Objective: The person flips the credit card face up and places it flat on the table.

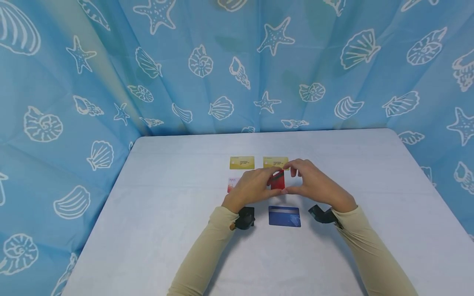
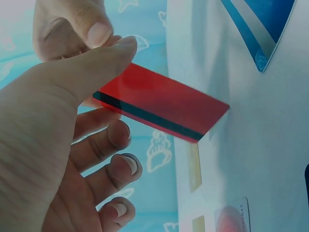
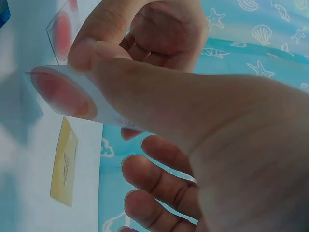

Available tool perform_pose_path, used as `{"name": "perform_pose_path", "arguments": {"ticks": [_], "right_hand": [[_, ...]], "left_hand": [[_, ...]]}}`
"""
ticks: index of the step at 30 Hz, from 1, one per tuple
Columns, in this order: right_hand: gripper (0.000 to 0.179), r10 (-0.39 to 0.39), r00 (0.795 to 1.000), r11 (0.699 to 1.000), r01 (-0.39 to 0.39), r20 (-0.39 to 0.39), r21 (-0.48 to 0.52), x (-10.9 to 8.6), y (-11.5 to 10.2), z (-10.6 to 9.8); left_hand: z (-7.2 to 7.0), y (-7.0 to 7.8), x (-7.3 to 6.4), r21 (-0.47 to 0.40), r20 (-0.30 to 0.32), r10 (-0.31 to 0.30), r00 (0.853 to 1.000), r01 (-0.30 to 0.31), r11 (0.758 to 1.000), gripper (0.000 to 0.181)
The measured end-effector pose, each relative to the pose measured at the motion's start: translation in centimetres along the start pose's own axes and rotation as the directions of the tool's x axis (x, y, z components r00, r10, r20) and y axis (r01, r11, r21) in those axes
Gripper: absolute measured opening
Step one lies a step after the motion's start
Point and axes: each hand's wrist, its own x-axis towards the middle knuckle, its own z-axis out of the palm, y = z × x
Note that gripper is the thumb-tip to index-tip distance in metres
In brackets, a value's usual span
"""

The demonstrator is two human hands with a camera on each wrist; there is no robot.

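A red card with a dark stripe point(image 1: 277, 181) is raised above the table, tilted, between my two hands. My left hand point(image 1: 252, 185) pinches it between thumb and forefinger, the other fingers loosely curled. On the opposite side, my right hand point(image 1: 312, 183) grips the same card at its edge with thumb and forefinger. The right wrist view shows the card's other face, pale with a pink-red oval point(image 3: 65, 94). Just below the hands lies a blue card point(image 1: 284, 216) with a light stripe. Partly behind my left hand is a white and pink card point(image 1: 231, 185).
Two gold cards point(image 1: 242, 163) lie side by side farther back; the right one point(image 1: 274, 161) is near my right fingers. All the cards are on a white-covered table point(image 1: 177, 185). A blue curtain with shell prints point(image 1: 222, 82) hangs behind and to the sides.
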Motion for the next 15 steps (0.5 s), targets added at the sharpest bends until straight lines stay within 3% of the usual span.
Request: {"name": "perform_pose_path", "arguments": {"ticks": [5, 15], "right_hand": [[0.072, 0.025, 1.000, 0.999, -0.026, 0.016, 0.020, 0.2, 0.4, -0.1], [0.072, 0.002, 0.999, 0.998, -0.004, 0.036, 0.063, 1.4, 2.1, 1.3]], "left_hand": [[-0.3, -0.3, 0.1, -0.019, -0.011, 0.004, 1.000, -0.004, 1.000, 0.066], [-0.8, -0.9, 0.1, -0.027, -0.045, 0.036, 0.998, -0.037, 0.999, 0.067]]}}
